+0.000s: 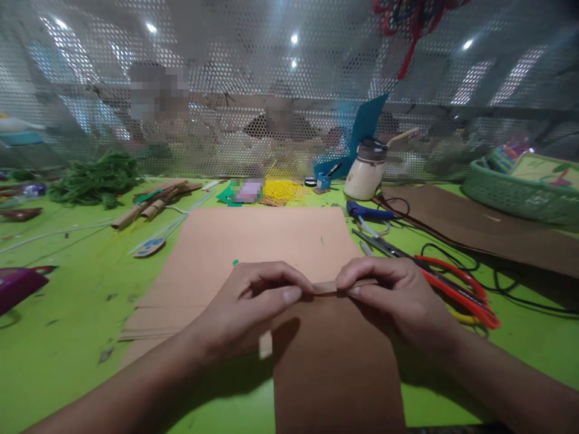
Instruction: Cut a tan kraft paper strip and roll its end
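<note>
A brown paper sheet (337, 367) hangs toward me, its far edge turned over into a narrow fold or roll. My left hand (257, 295) pinches that edge between thumb and fingers on the left. On the right, my right hand (393, 292) pinches the same edge, a short gap away. Beneath and beyond my hands lies a stack of light tan paper sheets (266, 235). Scissors with red-orange handles (465, 289) lie beside my right hand, partly hidden by it.
On the green table (67, 337), a blue glue gun (368, 211) and a white jar (364, 175) stand behind the scissors. A green basket (511, 193) is at right, green yarn (94, 178) at far left. Rolled brown paper tubes (149, 205) lie left; black cord (456, 244) trails right.
</note>
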`<state>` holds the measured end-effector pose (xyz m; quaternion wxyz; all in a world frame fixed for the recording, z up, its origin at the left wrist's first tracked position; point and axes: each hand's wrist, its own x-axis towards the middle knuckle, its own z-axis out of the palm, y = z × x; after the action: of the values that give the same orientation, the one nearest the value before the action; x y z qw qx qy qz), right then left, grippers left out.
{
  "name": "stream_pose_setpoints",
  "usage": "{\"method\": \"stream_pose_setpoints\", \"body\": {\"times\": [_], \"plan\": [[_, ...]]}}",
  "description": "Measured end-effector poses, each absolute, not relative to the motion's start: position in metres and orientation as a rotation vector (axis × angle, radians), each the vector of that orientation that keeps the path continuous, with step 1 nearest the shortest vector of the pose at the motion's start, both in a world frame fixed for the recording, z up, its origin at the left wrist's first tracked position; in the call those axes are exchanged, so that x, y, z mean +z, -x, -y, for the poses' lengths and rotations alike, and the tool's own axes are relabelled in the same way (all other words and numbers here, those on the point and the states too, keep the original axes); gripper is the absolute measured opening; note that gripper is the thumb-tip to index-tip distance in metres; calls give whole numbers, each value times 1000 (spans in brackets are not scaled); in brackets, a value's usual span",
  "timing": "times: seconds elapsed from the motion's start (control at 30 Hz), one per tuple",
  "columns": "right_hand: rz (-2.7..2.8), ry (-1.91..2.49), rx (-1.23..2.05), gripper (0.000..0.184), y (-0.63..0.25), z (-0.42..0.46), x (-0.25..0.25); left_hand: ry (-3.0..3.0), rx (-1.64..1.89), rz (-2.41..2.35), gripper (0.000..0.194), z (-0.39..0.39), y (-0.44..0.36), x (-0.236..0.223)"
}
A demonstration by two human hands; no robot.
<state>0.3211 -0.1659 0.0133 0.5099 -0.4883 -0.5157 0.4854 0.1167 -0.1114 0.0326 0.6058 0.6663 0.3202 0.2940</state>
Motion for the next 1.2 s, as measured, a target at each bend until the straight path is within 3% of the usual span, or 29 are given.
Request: {"method": "stream_pose_setpoints", "body": {"times": [0.33, 0.53, 0.7, 1.2], "plan": [[1474, 1167, 1034, 8, -316, 165, 12, -1399, 653, -725, 28, 110, -125, 24], [1432, 1128, 1226, 34, -317, 165, 12, -1425, 698, -753, 33, 113, -125, 23], [1467, 1251, 1254, 14, -308, 167, 16, -1449, 681, -771, 33, 115, -128, 24], [1416, 1381, 1243, 18, -303, 166, 18, -1550, 445, -855, 27, 114, -129, 22]]}}
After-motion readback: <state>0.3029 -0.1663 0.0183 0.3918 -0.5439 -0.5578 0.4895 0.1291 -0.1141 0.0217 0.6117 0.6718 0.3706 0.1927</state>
